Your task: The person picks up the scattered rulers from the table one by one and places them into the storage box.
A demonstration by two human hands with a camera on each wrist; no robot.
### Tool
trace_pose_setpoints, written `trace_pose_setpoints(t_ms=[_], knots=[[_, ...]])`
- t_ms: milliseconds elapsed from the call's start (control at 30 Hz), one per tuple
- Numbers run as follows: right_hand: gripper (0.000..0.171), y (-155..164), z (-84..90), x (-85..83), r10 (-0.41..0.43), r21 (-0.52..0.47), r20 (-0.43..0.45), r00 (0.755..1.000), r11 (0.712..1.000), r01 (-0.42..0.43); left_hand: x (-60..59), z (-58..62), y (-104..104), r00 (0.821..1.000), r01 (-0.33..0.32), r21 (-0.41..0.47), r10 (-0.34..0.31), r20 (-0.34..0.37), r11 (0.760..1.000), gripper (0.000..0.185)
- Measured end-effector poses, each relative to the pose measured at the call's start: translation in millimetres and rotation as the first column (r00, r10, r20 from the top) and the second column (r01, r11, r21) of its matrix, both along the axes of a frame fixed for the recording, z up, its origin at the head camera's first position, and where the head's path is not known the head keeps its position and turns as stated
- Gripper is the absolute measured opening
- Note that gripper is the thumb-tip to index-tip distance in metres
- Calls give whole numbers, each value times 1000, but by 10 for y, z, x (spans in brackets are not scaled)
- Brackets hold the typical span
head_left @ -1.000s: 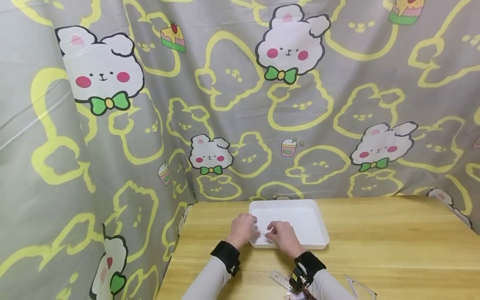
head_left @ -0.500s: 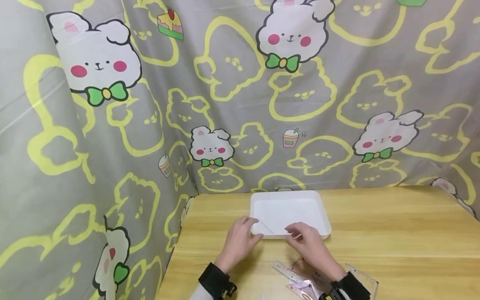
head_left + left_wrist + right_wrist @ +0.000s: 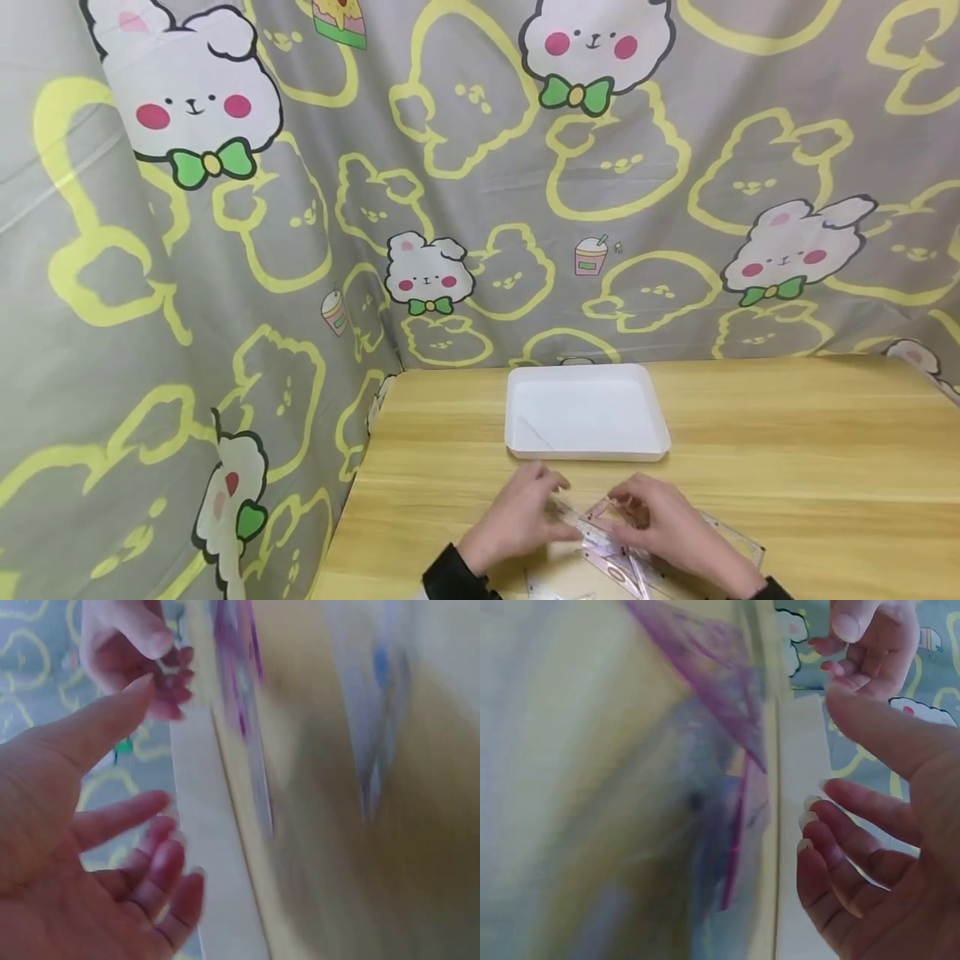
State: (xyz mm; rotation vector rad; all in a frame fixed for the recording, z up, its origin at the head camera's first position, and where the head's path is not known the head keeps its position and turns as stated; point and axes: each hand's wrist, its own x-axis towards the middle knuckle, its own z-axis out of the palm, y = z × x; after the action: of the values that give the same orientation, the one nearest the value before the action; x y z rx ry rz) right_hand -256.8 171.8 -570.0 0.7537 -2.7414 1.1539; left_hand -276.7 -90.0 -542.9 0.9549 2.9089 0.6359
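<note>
Both hands were open, left hand [image 3: 517, 521] and right hand [image 3: 663, 525] over the rulers [image 3: 600, 542] on the worktop [image 3: 787, 467], near the tray [image 3: 585, 408]. I'd pinch one ruler's edge, not the stack.

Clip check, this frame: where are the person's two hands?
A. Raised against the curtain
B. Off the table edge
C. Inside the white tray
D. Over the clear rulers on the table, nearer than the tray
D: the left hand and right hand sit over the clear rulers, apart from the white tray behind them.
</note>
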Motion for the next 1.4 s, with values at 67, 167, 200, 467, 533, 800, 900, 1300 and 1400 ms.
trace_pose_setpoints(t_ms=[67, 167, 200, 467, 533, 800, 900, 1300, 1400], knots=[[49, 52, -42, 92, 21, 38, 44, 999, 999, -23, 80, -38, 131, 999, 50, -67, -50, -1, 996, 66], [49, 78, -109, 197, 47, 111, 65, 997, 992, -54, 182, -103, 287, 992, 118, -160, -124, -24, 980, 65], [48, 80, -129, 219, 50, 125, 66, 997, 990, -58, 205, -123, 331, 988, 141, -184, -149, -30, 973, 62], [53, 103, -220, 280, 45, 114, -61, 997, 993, -37, 226, -245, 528, 963, 249, -222, -266, -51, 943, 47], [52, 106, -221, 286, 48, 98, -28, 998, 994, -45, 219, -262, 529, 962, 253, -216, -269, -46, 943, 45], [47, 93, -210, 290, 126, -22, 82, 989, 992, -125, 220, -297, 505, 957, 285, -134, -290, -22, 949, 40], [42, 65, -222, 289, 167, -86, 78, 983, 983, -161, 219, -298, 494, 954, 297, -95, -300, -17, 950, 36], [15, 63, -23, 238, 335, -277, 152, 930, 918, -285, 147, -72, 344, 919, 322, 112, -338, 201, 940, 12], [13, 70, 64, 201, 338, -331, 161, 927, 904, -272, 58, 32, 301, 916, 278, 189, -319, 242, 942, 12]])
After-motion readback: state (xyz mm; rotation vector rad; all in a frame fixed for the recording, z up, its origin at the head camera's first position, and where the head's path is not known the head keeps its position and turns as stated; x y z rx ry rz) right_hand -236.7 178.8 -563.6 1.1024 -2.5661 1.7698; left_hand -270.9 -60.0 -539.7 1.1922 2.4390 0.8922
